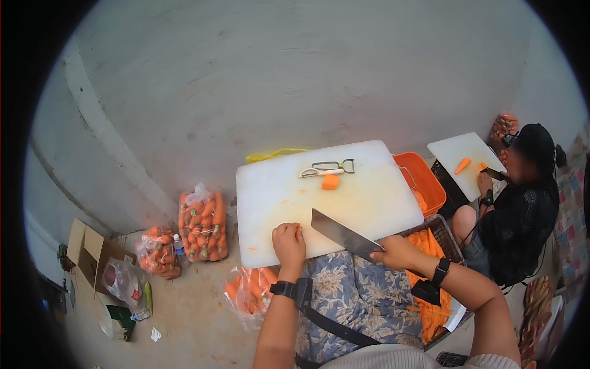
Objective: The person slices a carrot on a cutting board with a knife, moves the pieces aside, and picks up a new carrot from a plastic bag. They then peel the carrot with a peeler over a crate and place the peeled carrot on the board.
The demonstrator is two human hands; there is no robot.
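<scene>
- My right hand (pixel 391 253) grips cleaver (pixel 342 234) at board's (pixel 270 203) near edge.
- My left hand (pixel 288 246): fingers curled there; contents I cannot tell.
- Carrot chunk (pixel 330 182): towards far edge.
- Judged step: cutting; next cut needs chunk steadied.

Looks forward and down from the head, past left hand (pixel 289 245) and right hand (pixel 396 252), onto a white cutting board (pixel 338 200) close below. Takes in the grey wall (pixel 295 80) ahead, floor (pixel 190 313) at left, and a co-worker (pixel 522 206) at right. Falls to black at the corners, perhaps bending shapes near the rim.
</scene>
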